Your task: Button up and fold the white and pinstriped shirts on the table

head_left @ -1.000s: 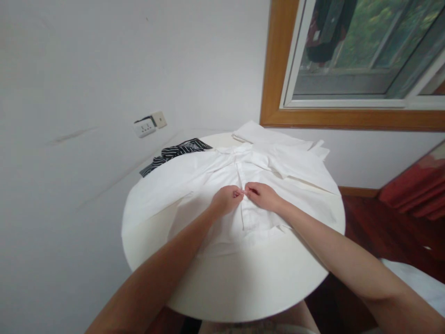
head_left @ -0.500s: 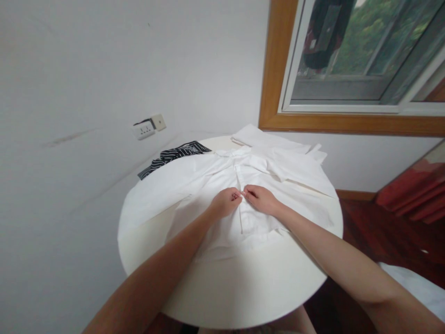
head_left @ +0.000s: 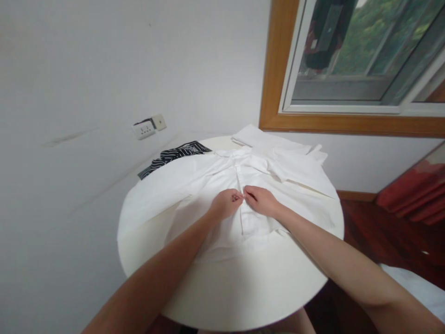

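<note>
A white button-up shirt (head_left: pixel 194 181) lies spread front-up on a round white table (head_left: pixel 243 287), collar toward the wall. My left hand (head_left: pixel 225 203) and my right hand (head_left: pixel 260 200) meet at the shirt's front placket, fingertips almost touching. Each hand pinches one edge of the placket with closed fingers. Whatever is between the fingertips is too small to make out.
A black-and-white striped cloth (head_left: pixel 174 155) lies at the table's far left edge by the wall. Folded white fabric (head_left: pixel 267 138) sits at the far edge under a wood-framed window (head_left: pixel 274 83). A wall socket (head_left: pixel 144 130) is on the left; red cushions (head_left: pixel 413 195) at right.
Both hands stay pinched together at the placket, barely shifting. The view has dropped slightly.
</note>
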Motion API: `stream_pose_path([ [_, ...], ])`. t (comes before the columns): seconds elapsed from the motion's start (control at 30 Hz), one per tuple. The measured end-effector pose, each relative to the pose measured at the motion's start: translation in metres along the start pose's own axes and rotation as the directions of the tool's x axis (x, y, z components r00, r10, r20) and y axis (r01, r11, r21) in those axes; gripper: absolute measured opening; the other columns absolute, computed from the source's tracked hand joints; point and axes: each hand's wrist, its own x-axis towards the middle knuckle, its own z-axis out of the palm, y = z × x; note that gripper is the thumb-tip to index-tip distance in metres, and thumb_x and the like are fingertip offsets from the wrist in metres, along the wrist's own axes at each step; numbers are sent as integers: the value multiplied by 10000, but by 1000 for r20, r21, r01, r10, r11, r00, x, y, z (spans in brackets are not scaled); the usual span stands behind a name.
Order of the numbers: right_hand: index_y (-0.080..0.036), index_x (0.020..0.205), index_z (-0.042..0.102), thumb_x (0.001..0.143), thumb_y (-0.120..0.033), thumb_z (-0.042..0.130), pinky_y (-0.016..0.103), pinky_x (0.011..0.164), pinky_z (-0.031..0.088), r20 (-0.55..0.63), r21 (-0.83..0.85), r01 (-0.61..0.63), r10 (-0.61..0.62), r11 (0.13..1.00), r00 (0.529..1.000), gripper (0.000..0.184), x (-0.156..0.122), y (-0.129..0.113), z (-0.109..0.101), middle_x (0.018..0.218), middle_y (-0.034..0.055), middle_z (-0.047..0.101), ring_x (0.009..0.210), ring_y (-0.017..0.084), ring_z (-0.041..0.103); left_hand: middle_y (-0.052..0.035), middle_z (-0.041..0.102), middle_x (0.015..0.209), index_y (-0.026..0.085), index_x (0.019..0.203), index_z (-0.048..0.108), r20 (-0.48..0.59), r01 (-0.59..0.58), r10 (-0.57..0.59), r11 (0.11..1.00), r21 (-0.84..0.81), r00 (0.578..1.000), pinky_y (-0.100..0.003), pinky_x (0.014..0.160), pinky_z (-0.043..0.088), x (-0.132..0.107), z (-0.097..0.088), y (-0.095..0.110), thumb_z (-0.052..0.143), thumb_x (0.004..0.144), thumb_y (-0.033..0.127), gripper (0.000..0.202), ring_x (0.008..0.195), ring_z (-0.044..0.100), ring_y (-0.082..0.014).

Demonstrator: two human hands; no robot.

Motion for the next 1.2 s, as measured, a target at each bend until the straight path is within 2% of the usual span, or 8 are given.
stream_pose_path([
  [0.2, -205, 784, 522, 923, -233, 442, 228, 611, 284, -23, 47, 59, -58, 997, 998, 162, 0, 5, 2, 752, 2, 588, 688, 132, 491, 17, 629, 642, 172, 773, 671, 36, 27, -26, 999, -17, 999, -222, 551, 374, 2, -3, -1, 554, 772, 269, 151, 591, 537, -121],
  [0.33, -205, 803, 524, 936, -255, 435, 228, 615, 292, -8, 70, 33, -33, 997, 999, 167, 1, 6, 2, 759, 1, 589, 691, 131, 494, 36, 599, 626, 180, 767, 644, 41, 17, -16, 999, -27, 999, -215, 547, 361, 3, -2, -1, 533, 771, 254, 134, 575, 512, -109],
  [0.47, -210, 814, 525, 961, -310, 411, 233, 615, 291, 18, 52, -22, 21, 998, 1000, 211, 1, 3, 1, 769, 3, 597, 692, 135, 501, 12, 625, 698, 190, 819, 641, -15, -9, 12, 990, 140, 1000, -234, 591, 378, -3, -1, 4, 510, 793, 245, 144, 617, 528, -126],
  [0.6, -210, 791, 521, 984, -333, 366, 238, 637, 303, 34, 48, -52, 50, 998, 998, 277, 1, 1, -1, 769, 9, 605, 703, 140, 513, -26, 639, 801, 204, 814, 627, -68, -77, 113, 915, 395, 991, -256, 674, 393, -10, -2, 12, 489, 826, 250, 146, 745, 565, -161],
  [0.7, -208, 798, 532, 982, -324, 366, 239, 643, 308, 42, 47, -61, 59, 997, 997, 274, 2, 1, -1, 779, 15, 611, 715, 144, 519, -38, 636, 808, 212, 788, 621, -70, -87, 137, 873, 480, 988, -260, 693, 391, -12, -4, 16, 480, 857, 298, 179, 797, 572, -176],
  [0.83, -203, 801, 551, 969, -293, 372, 237, 637, 304, 41, 69, -39, 36, 997, 999, 260, 1, 3, -1, 768, 13, 605, 710, 141, 512, -47, 631, 788, 204, 754, 618, -59, -72, 115, 869, 490, 992, -276, 676, 384, -11, -5, 17, 513, 843, 303, 170, 784, 572, -195],
  [1.0, -197, 838, 580, 889, -241, 467, 224, 591, 291, 40, 131, -7, 2, 991, 999, 132, -1, 5, -1, 708, -13, 571, 636, 121, 477, -43, 624, 765, 197, 751, 613, -44, -52, 82, 878, 476, 996, -280, 659, 369, -10, -4, 14, 518, 840, 305, 168, 753, 567, -194],
  [1.2, -188, 823, 593, 844, -215, 497, 218, 578, 290, 45, 157, 6, -13, 988, 999, 101, -2, 5, -2, 686, -20, 561, 612, 112, 458, -38, 628, 780, 203, 751, 599, -38, -62, 95, 855, 515, 995, -268, 637, 353, -11, -2, 11, 491, 851, 300, 176, 758, 565, -183],
])
